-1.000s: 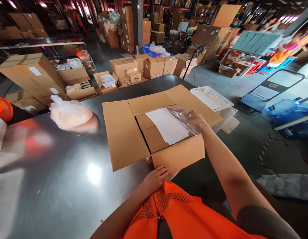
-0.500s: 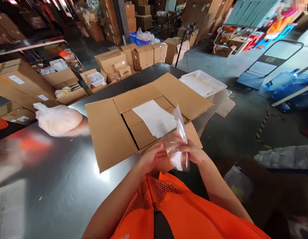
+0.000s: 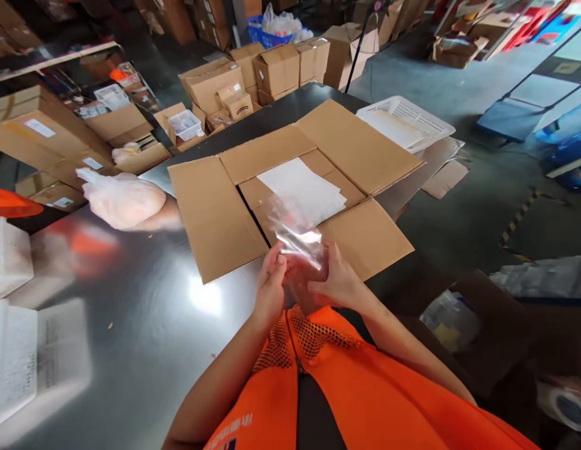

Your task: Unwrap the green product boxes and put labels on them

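Between my two hands is a clear plastic bag (image 3: pixel 297 240), shiny and creased, held at the near edge of an open cardboard box (image 3: pixel 224 219). My left hand (image 3: pixel 270 284) pinches the bag's left side between thumb and fingers. On the other side, my right hand (image 3: pixel 337 281) grips its right end, thumb pointing inward. The box's flaps are spread outward on the table. White paper sheets (image 3: pixel 304 184) lie on brown cardboard inside it, partly behind the bag.
A white perforated basket (image 3: pixel 412 119) stands beyond the box on the dark table (image 3: pixel 144 325). A tied plastic bag (image 3: pixel 124 200) rests at the left, and white baskets (image 3: pixel 11 350) sit nearer. Cardboard boxes (image 3: pixel 278 69) line the far edge.
The clear bag has swung from upright at my right hand to lying between both hands. My left hand has closed on it. The view has tipped down, and the box's near flap now shows more.
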The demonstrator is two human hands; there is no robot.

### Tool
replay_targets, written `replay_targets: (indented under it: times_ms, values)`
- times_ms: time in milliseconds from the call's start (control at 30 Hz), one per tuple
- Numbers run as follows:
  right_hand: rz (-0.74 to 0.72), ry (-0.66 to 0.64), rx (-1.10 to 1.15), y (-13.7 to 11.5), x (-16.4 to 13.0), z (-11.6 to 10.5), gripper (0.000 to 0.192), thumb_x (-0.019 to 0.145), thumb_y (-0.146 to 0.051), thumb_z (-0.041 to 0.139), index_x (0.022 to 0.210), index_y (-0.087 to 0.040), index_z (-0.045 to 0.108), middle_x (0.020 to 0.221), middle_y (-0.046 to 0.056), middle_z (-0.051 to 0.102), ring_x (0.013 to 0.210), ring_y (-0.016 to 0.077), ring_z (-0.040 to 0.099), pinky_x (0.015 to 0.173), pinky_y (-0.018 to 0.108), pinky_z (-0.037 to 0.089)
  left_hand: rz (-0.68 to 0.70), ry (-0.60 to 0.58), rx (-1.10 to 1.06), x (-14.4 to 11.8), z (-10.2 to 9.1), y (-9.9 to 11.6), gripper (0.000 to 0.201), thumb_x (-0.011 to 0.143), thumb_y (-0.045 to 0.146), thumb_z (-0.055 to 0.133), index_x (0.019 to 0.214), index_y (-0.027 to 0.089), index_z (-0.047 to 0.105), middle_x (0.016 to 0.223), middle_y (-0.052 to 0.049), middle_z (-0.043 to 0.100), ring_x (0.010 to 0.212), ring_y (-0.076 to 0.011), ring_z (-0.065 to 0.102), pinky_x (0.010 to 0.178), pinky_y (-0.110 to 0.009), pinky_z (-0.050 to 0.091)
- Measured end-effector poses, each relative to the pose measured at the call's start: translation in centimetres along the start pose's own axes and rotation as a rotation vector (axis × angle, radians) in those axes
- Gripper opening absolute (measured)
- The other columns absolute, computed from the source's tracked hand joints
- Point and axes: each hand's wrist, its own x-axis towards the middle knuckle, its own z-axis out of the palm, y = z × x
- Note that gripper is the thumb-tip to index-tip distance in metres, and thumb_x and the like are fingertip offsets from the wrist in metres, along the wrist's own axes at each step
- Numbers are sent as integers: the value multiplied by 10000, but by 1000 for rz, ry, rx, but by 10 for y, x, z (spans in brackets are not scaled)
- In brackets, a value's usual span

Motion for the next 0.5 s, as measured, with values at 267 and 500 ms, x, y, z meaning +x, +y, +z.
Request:
replay_targets:
  times_ms: [267, 500]
  values:
    - [-218, -202, 129, -14, -5, 66, 886, 697, -490, 832, 1447, -279, 411, 1037, 29, 646, 884, 221, 644, 794, 373, 547, 99, 175, -85, -42, -63, 18, 645, 683, 406, 901, 1217, 246, 576, 966, -19, 756, 767, -164, 721, 653, -269, 605]
    - [-294, -388, 120, -45, 1, 119, 639, 750, -628, 743, 1252, -282, 550, 845, 15, 615, 822, 226, 642, 820, 428, 563, 148, 349, -220, -87, -134, 31, 791, 661, 287, 883, 1349, 241, 496, 994, -41, 777, 710, -129, 671, 641, -236, 571]
